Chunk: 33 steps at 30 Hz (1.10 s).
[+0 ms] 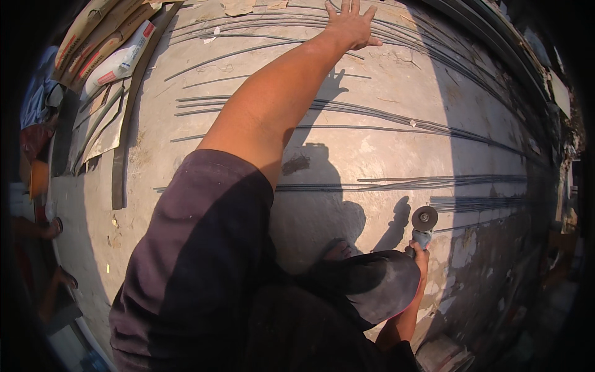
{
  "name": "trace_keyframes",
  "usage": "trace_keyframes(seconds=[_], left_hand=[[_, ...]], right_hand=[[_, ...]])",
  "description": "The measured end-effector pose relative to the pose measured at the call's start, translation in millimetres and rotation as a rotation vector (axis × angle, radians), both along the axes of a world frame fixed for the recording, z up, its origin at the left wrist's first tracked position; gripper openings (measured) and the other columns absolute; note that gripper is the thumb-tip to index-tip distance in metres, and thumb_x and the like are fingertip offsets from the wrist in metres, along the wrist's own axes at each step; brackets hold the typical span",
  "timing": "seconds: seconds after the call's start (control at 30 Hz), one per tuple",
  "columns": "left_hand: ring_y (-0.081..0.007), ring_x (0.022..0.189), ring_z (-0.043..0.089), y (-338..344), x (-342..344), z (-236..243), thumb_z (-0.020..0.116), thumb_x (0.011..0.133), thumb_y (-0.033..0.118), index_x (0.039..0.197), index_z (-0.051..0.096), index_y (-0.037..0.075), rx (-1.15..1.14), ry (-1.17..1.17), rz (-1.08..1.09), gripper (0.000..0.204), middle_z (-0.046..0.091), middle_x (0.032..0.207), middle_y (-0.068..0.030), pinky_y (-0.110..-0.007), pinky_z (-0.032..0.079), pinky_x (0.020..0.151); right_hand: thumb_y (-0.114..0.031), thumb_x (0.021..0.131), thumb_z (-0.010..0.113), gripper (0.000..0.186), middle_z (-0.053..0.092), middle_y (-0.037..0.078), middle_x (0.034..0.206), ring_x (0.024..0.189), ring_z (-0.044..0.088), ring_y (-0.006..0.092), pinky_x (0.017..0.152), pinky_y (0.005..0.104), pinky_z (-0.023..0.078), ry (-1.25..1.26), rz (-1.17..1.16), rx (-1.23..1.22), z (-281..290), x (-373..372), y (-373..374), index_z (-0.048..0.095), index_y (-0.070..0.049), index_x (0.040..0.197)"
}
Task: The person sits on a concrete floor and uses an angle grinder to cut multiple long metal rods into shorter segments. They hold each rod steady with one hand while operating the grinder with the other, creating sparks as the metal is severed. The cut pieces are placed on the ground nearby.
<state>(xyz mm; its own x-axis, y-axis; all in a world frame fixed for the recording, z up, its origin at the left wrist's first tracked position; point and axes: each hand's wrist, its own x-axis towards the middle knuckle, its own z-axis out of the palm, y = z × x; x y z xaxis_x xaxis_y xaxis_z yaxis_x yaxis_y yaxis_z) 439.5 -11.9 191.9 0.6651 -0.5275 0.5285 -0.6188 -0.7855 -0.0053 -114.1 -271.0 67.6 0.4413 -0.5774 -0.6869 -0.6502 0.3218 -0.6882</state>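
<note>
The left hand (351, 26) is held open and outstretched over long, thin, dark-grey metal rods (365, 110) laid across the pale concrete floor (390, 158). Farther right, a grey angle grinder (423, 237) with a round dark disc (424, 218) is gripped by its body in the right hand (420, 251).

Rods (477, 203) dull metal; floor (390, 155) matt concrete (rough in patches).

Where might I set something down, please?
Bare grey concrete floor lies between the middle and lower groups of thin grey metal rods, and narrowly between their left ends and the long dark plank. Around the left hand, rods crowd together.
</note>
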Motion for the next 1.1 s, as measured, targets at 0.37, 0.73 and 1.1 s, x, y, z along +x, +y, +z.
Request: trace_keyframes(seconds=[0.37,0.73,1.1], left_hand=[[-0.0317,0.123,0.068,84,-224,-188,0.077,0.093,0.042,0.123,0.072,0.007,0.195,1.190,0.216,0.047,0.072,0.126,-0.0158,-0.045,0.056,0.100],[-0.0277,0.112,0.064,78,-327,-258,0.069,0.090,0.013,0.115,0.067,0.006,0.434,0.582,-0.049,0.026,0.067,0.114,-0.0122,-0.045,0.052,0.087],[-0.0268,0.095,0.070,68,-326,-267,0.068,0.087,0.006,0.102,0.072,0.003,0.497,0.506,-0.183,0.015,0.069,0.100,-0.0122,-0.036,0.058,0.072]], right_hand=[[-0.027,0.082,0.080,0.042,0.065,0.009,0.080,0.061,0.065,0.0204,0.056,0.0349,0.055,0.021,0.005,0.073,-12,-6,6,0.066,0.001,0.110],[-0.027,0.080,0.081,0.043,0.064,0.010,0.082,0.063,0.065,0.0205,0.055,0.0361,0.053,0.019,0.081,0.027,10,23,28,0.065,0.003,0.106],[-0.024,0.082,0.079,0.041,0.067,0.010,0.085,0.062,0.064,0.0185,0.057,0.0341,0.052,0.039,0.150,-0.019,16,5,30,0.069,0.004,0.109]])
